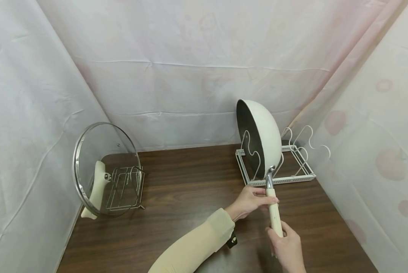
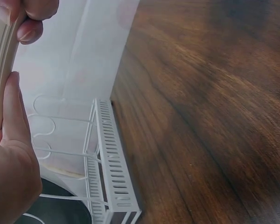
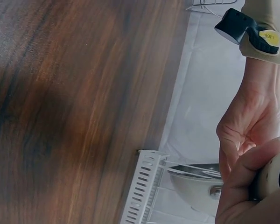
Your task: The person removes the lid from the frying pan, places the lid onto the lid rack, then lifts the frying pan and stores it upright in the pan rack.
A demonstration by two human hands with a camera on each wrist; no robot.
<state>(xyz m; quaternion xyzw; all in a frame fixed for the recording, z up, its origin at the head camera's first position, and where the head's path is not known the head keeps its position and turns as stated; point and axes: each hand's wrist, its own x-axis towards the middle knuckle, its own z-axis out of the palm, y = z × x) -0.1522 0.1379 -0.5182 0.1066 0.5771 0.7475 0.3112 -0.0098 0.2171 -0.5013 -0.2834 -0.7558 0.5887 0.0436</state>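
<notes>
A white frying pan (image 1: 268, 132) with a dark inside stands on its edge in the left part of a white wire rack (image 1: 289, 179). Its cream handle (image 1: 274, 216) points toward the person. My left hand (image 1: 248, 201) grips the handle near its metal neck, thumb over the top. Lower down, my right hand (image 1: 287, 242) holds the handle's end, its fingers curled round it in the right wrist view. The rack's slotted side (image 2: 114, 163) and wire dividers show in the left wrist view, with part of the dark pan (image 2: 60, 205) behind them.
At the left, a glass lid (image 1: 77, 167) with a cream handle stands upright in a small metal wire rack (image 1: 123, 189). Curved dividers (image 1: 300, 151) rise from the white rack's right part. Pale curtains (image 1: 190, 76) enclose the brown wooden table (image 1: 176, 182) at the back and sides.
</notes>
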